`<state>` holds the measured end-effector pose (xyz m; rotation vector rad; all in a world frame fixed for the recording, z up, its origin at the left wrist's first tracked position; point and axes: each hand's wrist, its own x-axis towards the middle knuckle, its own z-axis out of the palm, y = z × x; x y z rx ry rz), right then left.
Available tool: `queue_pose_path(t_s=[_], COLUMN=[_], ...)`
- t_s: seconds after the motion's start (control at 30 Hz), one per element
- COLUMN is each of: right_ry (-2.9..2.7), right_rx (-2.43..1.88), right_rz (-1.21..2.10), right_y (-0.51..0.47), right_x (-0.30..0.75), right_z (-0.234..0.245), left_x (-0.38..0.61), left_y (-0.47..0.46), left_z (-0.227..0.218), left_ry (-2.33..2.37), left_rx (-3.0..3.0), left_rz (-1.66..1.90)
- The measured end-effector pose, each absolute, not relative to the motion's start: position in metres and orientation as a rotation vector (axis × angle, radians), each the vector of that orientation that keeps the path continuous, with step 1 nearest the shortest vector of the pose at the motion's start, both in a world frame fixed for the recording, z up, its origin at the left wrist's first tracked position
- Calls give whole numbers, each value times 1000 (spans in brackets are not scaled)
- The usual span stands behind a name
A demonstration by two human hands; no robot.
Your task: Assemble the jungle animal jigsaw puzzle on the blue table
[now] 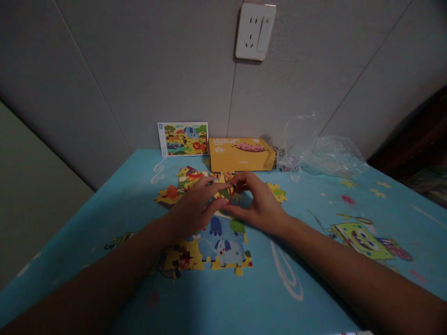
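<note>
The light is dim and colours are muddy. Both hands meet at the middle of the table (286, 298), over a jigsaw. The left hand (194, 208) lies nearly flat, fingers stretched out, their tips resting on a small red-and-yellow piece (228, 192). The right hand (257, 203) is curled, thumb below and fingers above, pinching the same piece. Most of the piece is hidden by the fingers, so I cannot tell its shape or whether it is lifted off the table.

Just nearer the camera lies the joined puzzle (223, 249) with elephants; its upper edge is covered by both hands and its left part by the left forearm. Loose pieces (176, 186) lie beyond the left hand, partly behind it.

Against the wall stand a picture card (183, 138) and a yellow box (240, 156), its print too blurred to read. A clear bag (324, 151) beside the box is hard to make out.
</note>
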<state>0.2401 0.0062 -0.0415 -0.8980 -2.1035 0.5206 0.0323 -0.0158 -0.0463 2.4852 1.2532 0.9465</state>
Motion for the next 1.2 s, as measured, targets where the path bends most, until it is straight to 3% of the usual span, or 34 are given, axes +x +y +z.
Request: queue_pose_path(t_s=[0.2,0.63,0.83,1.2], right_ry=[-2030,-2002,-1752,-1817], right_rx=[-905,-993,-993,-1080], right_rz=[495,728,745,882], right_y=[7,3,8,10], right_x=[241,240,242,241], right_z=[-45,-46,-46,-46], left_x=[31,32,33,31], left_y=[-16,-13,-10,-13], left_z=[-42,-40,-43,-39], left_ry=[1134,1328,1256,1314], left_rx=[2430,2289,2471,2371], left_rz=[1117,1196,1014,1037])
